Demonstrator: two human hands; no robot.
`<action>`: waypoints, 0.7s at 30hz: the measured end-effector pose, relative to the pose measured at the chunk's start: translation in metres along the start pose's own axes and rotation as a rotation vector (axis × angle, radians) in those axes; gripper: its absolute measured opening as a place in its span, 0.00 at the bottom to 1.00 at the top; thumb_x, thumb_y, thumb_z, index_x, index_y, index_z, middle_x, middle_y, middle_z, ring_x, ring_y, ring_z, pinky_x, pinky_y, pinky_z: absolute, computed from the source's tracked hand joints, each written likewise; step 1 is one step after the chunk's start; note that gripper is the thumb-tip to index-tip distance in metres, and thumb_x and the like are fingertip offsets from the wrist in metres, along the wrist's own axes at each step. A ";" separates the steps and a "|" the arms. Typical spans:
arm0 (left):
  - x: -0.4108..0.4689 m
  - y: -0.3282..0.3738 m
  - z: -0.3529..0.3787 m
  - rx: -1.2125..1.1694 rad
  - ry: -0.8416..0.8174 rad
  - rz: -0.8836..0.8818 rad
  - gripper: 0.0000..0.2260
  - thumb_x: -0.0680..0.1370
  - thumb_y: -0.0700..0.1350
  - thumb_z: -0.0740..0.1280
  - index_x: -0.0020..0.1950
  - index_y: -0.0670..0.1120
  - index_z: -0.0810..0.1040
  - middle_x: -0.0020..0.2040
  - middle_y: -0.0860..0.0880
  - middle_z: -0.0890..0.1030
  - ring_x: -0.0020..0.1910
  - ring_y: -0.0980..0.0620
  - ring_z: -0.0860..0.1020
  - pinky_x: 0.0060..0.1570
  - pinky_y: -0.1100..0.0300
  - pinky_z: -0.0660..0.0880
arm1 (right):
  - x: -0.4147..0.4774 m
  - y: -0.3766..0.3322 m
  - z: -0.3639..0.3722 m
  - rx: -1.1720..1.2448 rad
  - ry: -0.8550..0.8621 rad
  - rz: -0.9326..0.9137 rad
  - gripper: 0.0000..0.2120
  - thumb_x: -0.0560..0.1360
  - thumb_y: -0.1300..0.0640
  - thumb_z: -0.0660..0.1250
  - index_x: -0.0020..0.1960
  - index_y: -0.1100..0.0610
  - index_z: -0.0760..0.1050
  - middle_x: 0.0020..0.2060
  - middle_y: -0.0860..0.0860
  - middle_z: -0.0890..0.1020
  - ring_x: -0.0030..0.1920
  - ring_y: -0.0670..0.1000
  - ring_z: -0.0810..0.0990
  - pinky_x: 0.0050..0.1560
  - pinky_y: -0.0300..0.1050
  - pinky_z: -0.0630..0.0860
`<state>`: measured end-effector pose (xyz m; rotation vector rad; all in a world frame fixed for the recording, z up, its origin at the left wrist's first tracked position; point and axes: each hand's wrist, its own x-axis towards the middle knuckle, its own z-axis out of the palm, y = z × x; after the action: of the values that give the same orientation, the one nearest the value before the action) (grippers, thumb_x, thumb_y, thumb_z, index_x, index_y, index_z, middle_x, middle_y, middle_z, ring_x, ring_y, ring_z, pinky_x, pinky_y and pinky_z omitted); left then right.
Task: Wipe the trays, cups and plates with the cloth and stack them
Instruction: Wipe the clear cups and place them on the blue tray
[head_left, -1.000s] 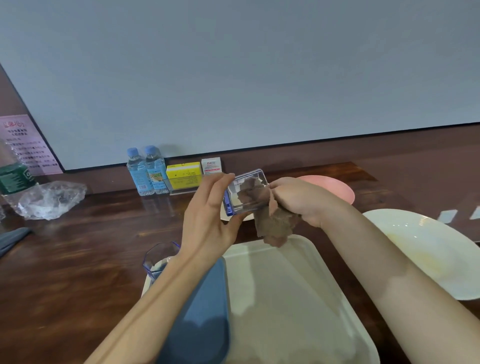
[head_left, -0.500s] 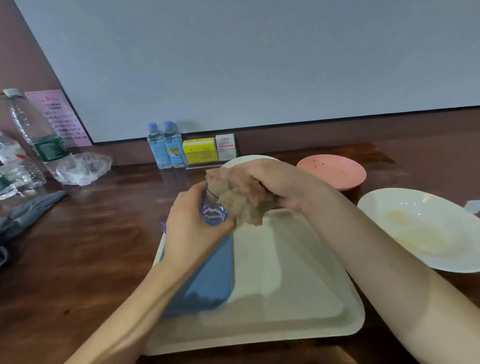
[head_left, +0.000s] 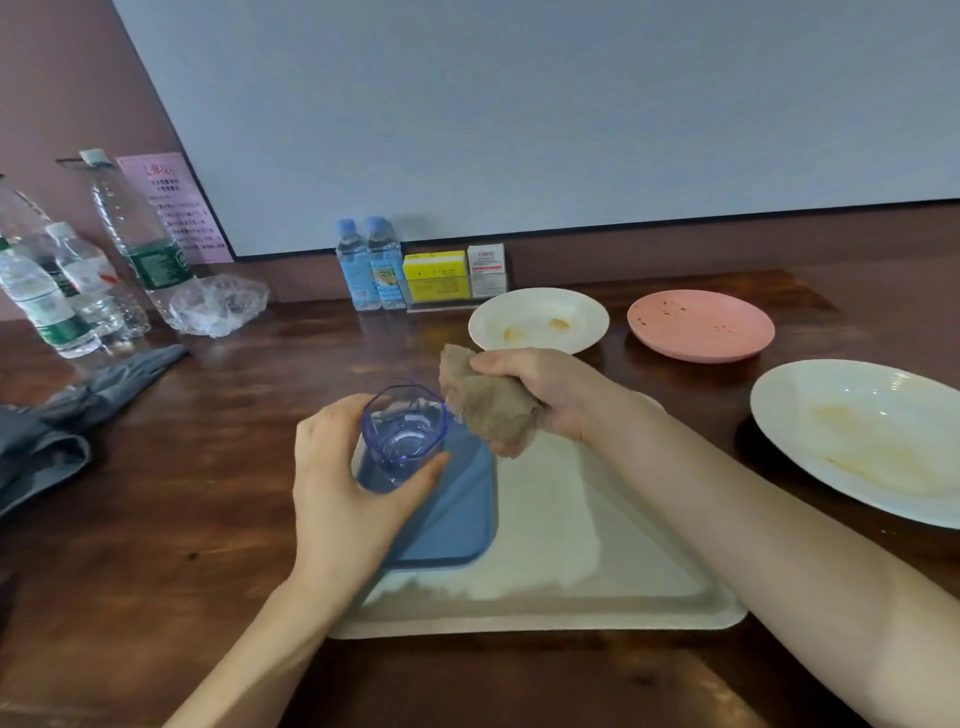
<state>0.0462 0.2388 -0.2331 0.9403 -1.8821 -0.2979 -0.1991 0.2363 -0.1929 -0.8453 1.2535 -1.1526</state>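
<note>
Head view: the left hand (head_left: 343, 483) and right hand (head_left: 545, 395) are close together over the far end of the trays.
Left fingers (head_left: 332, 415): wrapped round the cup (head_left: 404, 434), with the thumb on its near side.
Right fingers (head_left: 498, 364): clenched on the bunched brown cloth (head_left: 488, 410), which hangs just beside the rim of the cup.
Cup: clear blue and faceted, upright with its mouth up, over the far left corner of the blue tray (head_left: 457, 514). Cannot tell whether it rests there or is lifted.
Trays: the blue tray lies on the left part of the cream tray (head_left: 571, 571), which sits near the front edge of the worktop (head_left: 182, 519).
Plates: the small white plate (head_left: 537, 319) and pink plate (head_left: 698, 325) are side by side toward the back edge. The large white plate (head_left: 857, 441) is at the right edge. All three are stained.
Back edge: two small water bottles (head_left: 369, 265) stand next to the boxes (head_left: 452, 270).
Left edge: there are large bottles (head_left: 140, 244), a plastic bag (head_left: 218, 306) and a grey cloth (head_left: 67, 415).
</note>
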 end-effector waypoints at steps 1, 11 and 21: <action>-0.001 -0.003 -0.002 0.001 -0.001 0.002 0.28 0.67 0.51 0.86 0.63 0.50 0.80 0.56 0.56 0.77 0.58 0.53 0.75 0.59 0.67 0.70 | 0.001 0.003 0.000 -0.010 -0.004 0.004 0.09 0.81 0.52 0.70 0.54 0.57 0.84 0.47 0.56 0.87 0.43 0.55 0.86 0.43 0.49 0.81; 0.001 -0.030 0.001 0.048 -0.113 -0.236 0.25 0.68 0.55 0.84 0.58 0.54 0.76 0.49 0.55 0.76 0.46 0.55 0.77 0.44 0.53 0.76 | 0.007 0.020 0.007 0.110 0.029 0.015 0.09 0.83 0.55 0.66 0.53 0.58 0.83 0.40 0.53 0.87 0.36 0.51 0.86 0.37 0.44 0.80; 0.001 -0.022 0.003 0.064 0.023 -0.198 0.48 0.69 0.52 0.85 0.82 0.46 0.63 0.72 0.45 0.69 0.71 0.40 0.72 0.68 0.42 0.74 | 0.000 -0.003 0.000 -0.207 0.019 -0.175 0.05 0.84 0.63 0.64 0.58 0.57 0.76 0.44 0.54 0.84 0.43 0.51 0.84 0.42 0.43 0.81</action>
<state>0.0538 0.2232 -0.2461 1.1721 -1.7891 -0.3454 -0.1997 0.2360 -0.1901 -1.1192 1.3513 -1.1841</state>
